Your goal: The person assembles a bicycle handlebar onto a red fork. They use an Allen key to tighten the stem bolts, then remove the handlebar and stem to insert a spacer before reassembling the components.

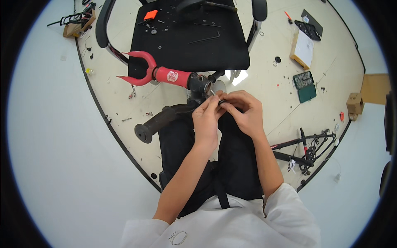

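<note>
My left hand (205, 124) and my right hand (248, 115) meet over my lap, both with fingers pinched. A thin silver bolt-like pin (212, 92) sticks up at my left fingertips. Between the two hands a small black part (222, 102) shows, gripped by my right fingers; its kind is mostly hidden. Just left of them lies a red bicycle fork (171, 77), its prongs pointing left. It is joined to a black handlebar stem (199, 86) with an open round end toward my hands. The handlebar's black grip (153, 125) rests by my left thigh.
A black chair (182, 53) ahead carries washers, small screws, a hex key (204, 38) and an orange piece (150, 15). On the floor at right are a green case of small parts (306, 93), a cardboard box (355, 103) and a black bicycle frame (306, 151).
</note>
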Tool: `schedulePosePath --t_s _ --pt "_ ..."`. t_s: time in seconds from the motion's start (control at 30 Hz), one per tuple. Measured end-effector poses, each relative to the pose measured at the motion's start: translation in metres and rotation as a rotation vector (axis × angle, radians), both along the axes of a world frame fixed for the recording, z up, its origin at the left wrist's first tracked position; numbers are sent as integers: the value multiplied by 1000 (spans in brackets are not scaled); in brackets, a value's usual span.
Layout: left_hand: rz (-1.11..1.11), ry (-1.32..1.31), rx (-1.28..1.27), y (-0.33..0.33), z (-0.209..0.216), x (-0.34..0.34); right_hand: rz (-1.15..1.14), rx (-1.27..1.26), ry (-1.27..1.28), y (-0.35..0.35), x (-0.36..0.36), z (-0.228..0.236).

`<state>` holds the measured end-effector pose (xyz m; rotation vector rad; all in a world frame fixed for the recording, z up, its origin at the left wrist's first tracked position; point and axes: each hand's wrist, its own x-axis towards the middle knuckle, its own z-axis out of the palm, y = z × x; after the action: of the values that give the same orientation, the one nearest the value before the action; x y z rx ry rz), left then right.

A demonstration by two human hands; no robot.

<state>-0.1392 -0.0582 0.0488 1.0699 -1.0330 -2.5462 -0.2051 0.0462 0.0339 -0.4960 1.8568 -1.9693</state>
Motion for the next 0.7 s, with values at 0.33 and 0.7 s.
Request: schedulePosePath --t_s 0.33,0.7 --pt "42 -8 -6 3 4 -13 94 -83 -56 -3 -27 -11" --pt "102 -24 68 4 -2 -18 198 -74 -95 -7 -42 -20"
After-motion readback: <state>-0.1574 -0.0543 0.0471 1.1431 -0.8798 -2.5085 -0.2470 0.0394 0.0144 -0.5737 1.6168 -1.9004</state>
